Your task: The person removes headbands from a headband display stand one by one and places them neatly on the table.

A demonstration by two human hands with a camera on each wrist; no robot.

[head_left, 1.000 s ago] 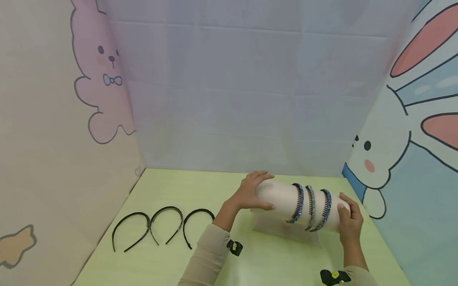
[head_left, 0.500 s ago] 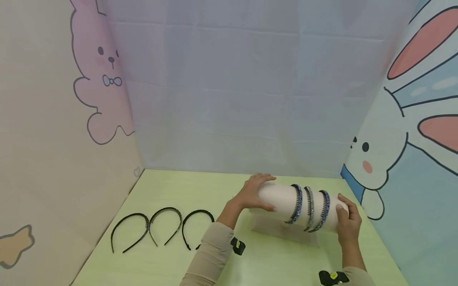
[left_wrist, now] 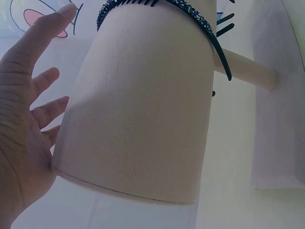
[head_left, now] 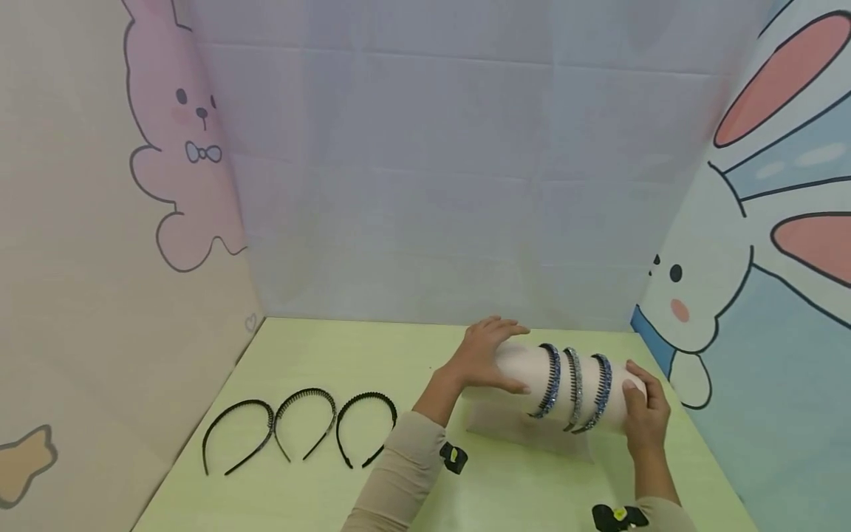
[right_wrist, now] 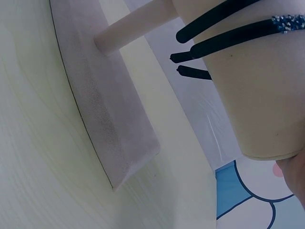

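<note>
A pale headband display stand (head_left: pixel 518 366) has a padded horizontal roll on a post over a flat base (right_wrist: pixel 112 109). Three toothed headbands circle the roll: a blue glittery one (head_left: pixel 554 384), a silver one (head_left: pixel 575 391) and another blue one (head_left: pixel 603 391). At the roll's left end is my left hand (head_left: pixel 484 358), fingers spread and fairly straight; in the left wrist view its palm edge meets the rim while the fingertips stand off the surface. My right hand (head_left: pixel 648 414) grips the right end, thumb in front and fingers behind; the right wrist view shows just a sliver of it.
Three dark headbands lie in a row on the pale green table (head_left: pixel 372 355): a left one (head_left: pixel 211 428), a middle one (head_left: pixel 332 414) and a right one (head_left: pixel 368 396). A plain cloth wall (head_left: pixel 399 185) stands behind, with cartoon-printed walls on both sides.
My left hand has slid a little to the right along the roll, its forearm following. The right hand stays at the right end. The headbands keep their places on the roll.
</note>
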